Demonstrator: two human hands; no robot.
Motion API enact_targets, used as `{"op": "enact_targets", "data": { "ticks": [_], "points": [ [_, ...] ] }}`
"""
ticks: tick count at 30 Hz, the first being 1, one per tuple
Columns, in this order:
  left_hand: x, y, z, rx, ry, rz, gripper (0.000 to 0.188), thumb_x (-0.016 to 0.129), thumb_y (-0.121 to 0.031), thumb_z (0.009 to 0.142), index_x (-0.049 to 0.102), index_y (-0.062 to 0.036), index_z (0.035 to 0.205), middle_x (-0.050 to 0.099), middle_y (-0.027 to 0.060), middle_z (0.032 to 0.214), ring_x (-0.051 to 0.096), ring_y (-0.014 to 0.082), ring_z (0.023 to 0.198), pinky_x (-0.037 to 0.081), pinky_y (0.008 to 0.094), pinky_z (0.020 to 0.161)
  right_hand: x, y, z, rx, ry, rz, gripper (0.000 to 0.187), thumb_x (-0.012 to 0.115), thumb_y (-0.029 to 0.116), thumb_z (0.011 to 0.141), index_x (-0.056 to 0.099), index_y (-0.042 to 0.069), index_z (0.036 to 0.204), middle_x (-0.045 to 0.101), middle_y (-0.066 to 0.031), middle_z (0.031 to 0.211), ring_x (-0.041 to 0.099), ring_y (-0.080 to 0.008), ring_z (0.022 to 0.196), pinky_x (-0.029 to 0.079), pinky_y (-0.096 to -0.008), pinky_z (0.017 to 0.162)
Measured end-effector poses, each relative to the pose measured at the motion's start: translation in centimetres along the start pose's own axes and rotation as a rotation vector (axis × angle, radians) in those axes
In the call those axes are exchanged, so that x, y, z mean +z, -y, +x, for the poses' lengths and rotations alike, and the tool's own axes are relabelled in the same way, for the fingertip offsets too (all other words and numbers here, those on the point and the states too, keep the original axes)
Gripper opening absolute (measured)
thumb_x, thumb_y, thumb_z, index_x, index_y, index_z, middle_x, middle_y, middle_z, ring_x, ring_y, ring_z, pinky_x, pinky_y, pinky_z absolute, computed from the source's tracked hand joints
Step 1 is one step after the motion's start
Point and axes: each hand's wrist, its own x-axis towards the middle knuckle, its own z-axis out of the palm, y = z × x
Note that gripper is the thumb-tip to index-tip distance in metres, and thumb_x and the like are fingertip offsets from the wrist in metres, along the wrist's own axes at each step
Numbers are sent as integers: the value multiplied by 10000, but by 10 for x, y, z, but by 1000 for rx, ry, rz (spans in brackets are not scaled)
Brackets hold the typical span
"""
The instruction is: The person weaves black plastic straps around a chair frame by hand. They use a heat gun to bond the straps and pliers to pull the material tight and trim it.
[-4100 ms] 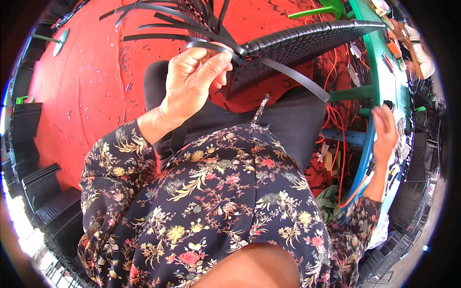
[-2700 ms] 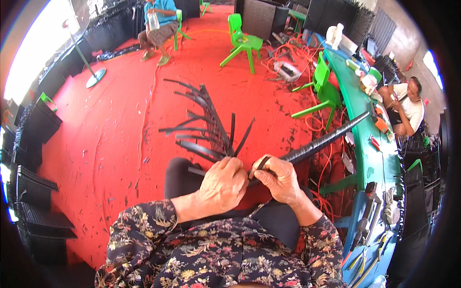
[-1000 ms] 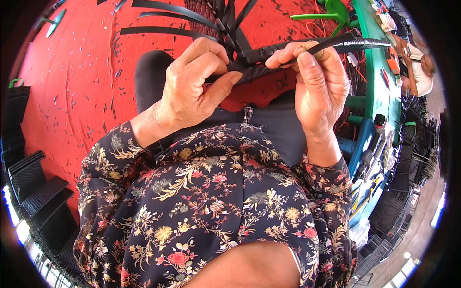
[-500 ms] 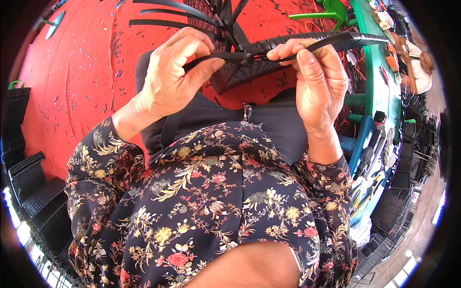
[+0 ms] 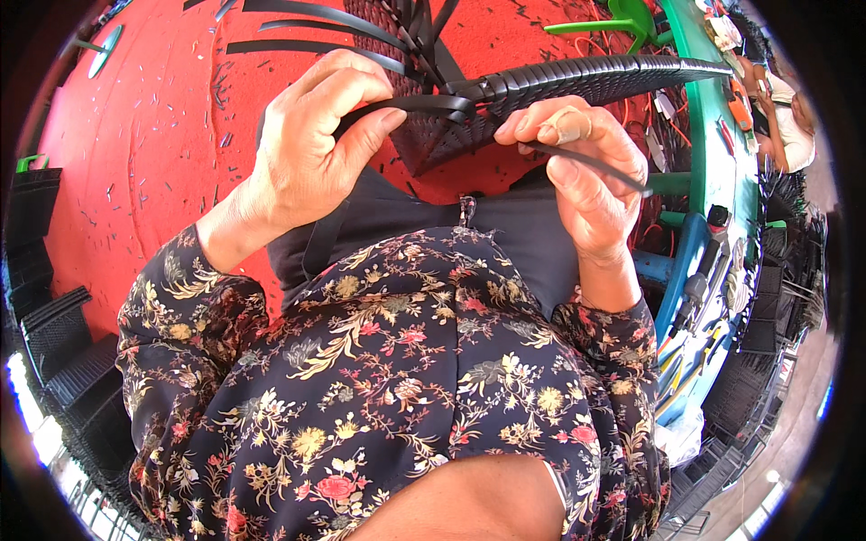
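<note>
A dark woven piece (image 5: 577,79) with a strip-wrapped edge lies in front of me, its corner pointing towards my lap. My left hand (image 5: 311,149) is closed, pinching a flat black strip (image 5: 419,104) between thumb and fingers; the strip runs to a loop at the wrapped edge. My right hand (image 5: 595,171), just below that edge, pinches a narrow black strip end (image 5: 603,166) that sticks out past the fingers. A pale wrap covers one of its fingers. Whether both hands hold the same strip, I cannot tell. Several loose strips (image 5: 316,47) fan out at the upper left.
Black scraps litter the red floor covering (image 5: 153,162). To the right stand a green table edge (image 5: 695,144) and a blue tray (image 5: 681,270) with tools. Stacked dark woven pieces (image 5: 77,361) line the left. Another person (image 5: 792,135) sits at far right.
My right hand has dropped slightly away from the wrapped edge, and its strip end now slants downward to the right. My left hand has shifted slightly left, still pinching its strip.
</note>
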Motion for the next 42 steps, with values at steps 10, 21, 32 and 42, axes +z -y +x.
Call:
{"op": "enact_targets", "data": {
  "ticks": [10, 21, 32, 42],
  "points": [
    [-2, -7, -3, 65, 13, 59, 168, 691, -4, 813, 634, 4, 971, 577, 104, 780, 571, 245, 622, 462, 320, 555, 0, 1, 0, 79, 38, -49, 237, 403, -121, 858, 580, -52, 998, 628, -161, 965, 664, -213, 859, 528, -328, 814],
    [-9, -32, 13, 213, 99, 94, 231, 699, 68, 724, 638, 32, 944, 586, 122, 770, 597, 265, 646, 477, 331, 568, 37, 26, 32, 102, 230, -688, 321, 696, -10, 785, 627, -5, 1099, 642, -117, 972, 643, -153, 763, 508, -263, 701],
    [-34, -28, 19, -328, 87, -259, 132, 610, -43, 922, 648, 39, 1017, 656, 56, 896, 593, 109, 759, 478, 257, 668, 22, 29, 34, 244, 158, -638, 239, 695, -38, 831, 644, -4, 1062, 649, -13, 947, 567, -43, 774, 477, -183, 687],
    [9, -15, 30, -233, -122, -534, 194, 618, -79, 925, 611, 32, 1084, 655, 61, 954, 613, 118, 850, 490, 270, 749, -1, 22, 44, 128, 63, -445, 87, 618, 37, 901, 640, -16, 966, 682, -94, 979, 618, -116, 845, 491, -230, 789]
  ]
}}
